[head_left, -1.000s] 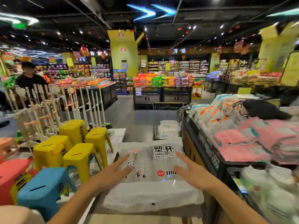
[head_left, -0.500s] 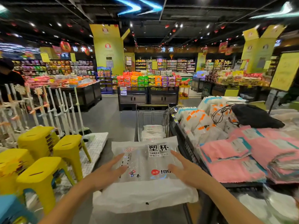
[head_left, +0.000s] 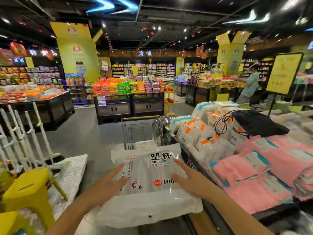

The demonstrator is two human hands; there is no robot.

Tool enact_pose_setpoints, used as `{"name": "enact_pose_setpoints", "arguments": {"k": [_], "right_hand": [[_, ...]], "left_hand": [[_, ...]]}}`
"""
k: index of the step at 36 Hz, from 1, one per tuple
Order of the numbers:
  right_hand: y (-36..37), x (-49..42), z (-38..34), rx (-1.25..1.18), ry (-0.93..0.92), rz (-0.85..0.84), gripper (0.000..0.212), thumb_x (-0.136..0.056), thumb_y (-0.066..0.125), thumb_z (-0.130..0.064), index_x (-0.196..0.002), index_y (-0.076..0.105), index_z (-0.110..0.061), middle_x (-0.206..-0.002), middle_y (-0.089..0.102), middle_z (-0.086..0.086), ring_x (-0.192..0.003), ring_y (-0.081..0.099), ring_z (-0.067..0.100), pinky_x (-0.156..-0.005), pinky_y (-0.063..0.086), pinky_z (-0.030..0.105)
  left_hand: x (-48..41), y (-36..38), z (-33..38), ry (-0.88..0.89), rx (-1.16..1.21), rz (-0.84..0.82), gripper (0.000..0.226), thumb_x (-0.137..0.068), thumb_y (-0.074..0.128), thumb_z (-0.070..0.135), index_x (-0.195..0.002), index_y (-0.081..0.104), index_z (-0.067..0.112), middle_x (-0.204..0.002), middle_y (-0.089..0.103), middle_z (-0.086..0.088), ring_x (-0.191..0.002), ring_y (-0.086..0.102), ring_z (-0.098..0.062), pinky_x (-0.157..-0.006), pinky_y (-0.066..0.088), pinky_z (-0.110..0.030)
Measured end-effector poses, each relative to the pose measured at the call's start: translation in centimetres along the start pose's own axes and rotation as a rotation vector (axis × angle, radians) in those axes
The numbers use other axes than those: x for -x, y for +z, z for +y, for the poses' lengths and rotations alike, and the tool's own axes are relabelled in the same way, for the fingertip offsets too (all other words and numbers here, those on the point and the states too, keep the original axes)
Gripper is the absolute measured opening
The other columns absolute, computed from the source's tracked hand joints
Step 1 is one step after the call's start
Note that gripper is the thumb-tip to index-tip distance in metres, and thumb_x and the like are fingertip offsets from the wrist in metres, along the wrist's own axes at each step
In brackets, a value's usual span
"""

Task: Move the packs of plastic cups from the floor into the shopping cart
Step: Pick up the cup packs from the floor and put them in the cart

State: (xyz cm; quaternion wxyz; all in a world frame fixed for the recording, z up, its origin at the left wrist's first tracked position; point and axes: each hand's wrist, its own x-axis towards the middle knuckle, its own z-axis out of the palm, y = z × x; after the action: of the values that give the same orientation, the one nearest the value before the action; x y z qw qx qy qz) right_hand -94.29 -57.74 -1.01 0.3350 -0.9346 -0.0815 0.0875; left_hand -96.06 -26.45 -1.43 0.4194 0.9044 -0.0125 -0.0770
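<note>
I see my left hand (head_left: 110, 182) and right hand (head_left: 188, 180) flat against either side of a clear pack of plastic cups (head_left: 149, 180), fingers straight and spread, pressing it between them rather than curling round it. The pack is held up in the air, tilted towards me, just short of the near end of the wire shopping cart (head_left: 140, 129). Another white pack (head_left: 145, 145) lies inside the cart. A yellow stool (head_left: 28, 189) stands to my left, pink folded cloths (head_left: 264, 167) on the display to my right
</note>
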Motion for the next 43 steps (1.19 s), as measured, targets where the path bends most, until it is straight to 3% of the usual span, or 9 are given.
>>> {"name": "enact_pose_setpoints", "arguments": {"k": [5,10,14,22,28,31,34,38,43], "right_hand": [[-0.4,-5.2,-0.2,-0.008,0.028,0.009,0.069,-0.104,0.047,-0.060,-0.164,0.013,-0.051,-0.159,0.051,0.000,-0.120,0.062,0.015,-0.098,0.043,0.029],[-1.3,-11.4,1.0,-0.031,0.031,0.010,0.070,-0.103,0.047,-0.062,-0.164,0.013,-0.051,-0.149,0.060,0.002,-0.107,0.064,0.013,-0.092,0.047,0.026],[-3.3,-16.6,1.5,-0.021,0.022,0.007,0.069,-0.106,0.045,-0.059,-0.165,0.012,-0.048,-0.155,0.055,-0.001,-0.106,0.059,0.011,-0.091,0.041,0.026],[-6.7,-28.7,2.4,0.019,-0.020,-0.013,0.066,-0.108,0.044,-0.053,-0.166,0.013,-0.045,-0.167,0.040,0.000,-0.140,0.053,0.024,-0.096,0.036,0.026],[-6.3,-37.1,3.1,0.060,-0.020,-0.028,0.066,-0.108,0.045,-0.054,-0.165,0.013,-0.047,-0.150,0.060,0.008,-0.118,0.068,0.026,-0.086,0.049,0.030],[-5.8,-41.3,3.0,0.089,-0.006,-0.049,0.066,-0.107,0.043,-0.056,-0.165,0.011,-0.049,-0.143,0.065,0.007,-0.097,0.069,0.018,-0.064,0.045,0.013],[-4.8,-45.4,2.4,0.083,0.026,-0.046,0.065,-0.107,0.043,-0.057,-0.163,0.011,-0.050,-0.149,0.061,0.007,-0.125,0.065,0.025,-0.080,0.040,0.025],[-2.4,-50.7,2.9,0.056,0.043,-0.007,0.068,-0.104,0.046,-0.062,-0.163,0.012,-0.054,-0.153,0.057,0.008,-0.134,0.059,0.028,-0.100,0.041,0.034],[1.0,-55.3,4.3,0.034,0.071,-0.008,0.070,-0.104,0.048,-0.060,-0.163,0.010,-0.052,-0.110,0.076,0.011,-0.090,0.072,0.018,-0.075,0.048,0.029]], "left_hand": [[-5.6,-1.4,-1.0,0.025,0.010,-0.007,0.066,-0.075,0.048,0.082,-0.135,0.021,0.072,-0.151,0.028,0.026,-0.132,0.046,-0.009,-0.111,0.028,-0.034],[-12.2,-1.9,-0.7,0.009,0.046,0.014,0.058,-0.087,0.054,0.063,-0.138,0.027,0.060,-0.153,0.033,0.017,-0.129,0.047,-0.011,-0.107,0.028,-0.027],[-18.1,-2.5,-0.3,0.014,0.025,-0.001,0.079,-0.055,0.046,0.090,-0.129,0.024,0.073,-0.142,0.035,0.027,-0.135,0.042,-0.012,-0.116,0.026,-0.036],[-28.5,-3.8,1.8,-0.003,0.034,0.048,0.061,-0.095,0.049,0.054,-0.148,0.020,0.053,-0.157,0.020,0.018,-0.143,0.029,-0.012,-0.111,0.028,-0.030],[-35.7,-5.4,-0.9,-0.030,0.047,0.052,0.062,-0.088,0.049,0.066,-0.143,0.019,0.064,-0.157,0.022,0.019,-0.142,0.032,-0.014,-0.114,0.033,-0.043],[-39.4,-6.4,-2.1,-0.024,0.056,0.060,0.061,-0.089,0.051,0.063,-0.142,0.021,0.063,-0.155,0.025,0.020,-0.141,0.033,-0.012,-0.113,0.034,-0.038],[-43.2,-7.5,-3.4,-0.021,0.081,0.043,0.062,-0.092,0.050,0.058,-0.146,0.021,0.056,-0.147,0.023,0.027,-0.141,0.030,-0.008,-0.110,0.028,-0.031],[-48.4,-8.7,-6.6,-0.001,0.111,-0.002,0.064,-0.092,0.051,0.057,-0.149,0.021,0.052,-0.154,0.025,0.020,-0.141,0.028,-0.007,-0.109,0.026,-0.029],[-54.4,-9.1,-10.3,0.024,0.092,-0.032,0.062,-0.096,0.051,0.051,-0.149,0.020,0.051,-0.156,0.029,0.011,-0.138,0.030,-0.006,-0.103,0.026,-0.023]]}}
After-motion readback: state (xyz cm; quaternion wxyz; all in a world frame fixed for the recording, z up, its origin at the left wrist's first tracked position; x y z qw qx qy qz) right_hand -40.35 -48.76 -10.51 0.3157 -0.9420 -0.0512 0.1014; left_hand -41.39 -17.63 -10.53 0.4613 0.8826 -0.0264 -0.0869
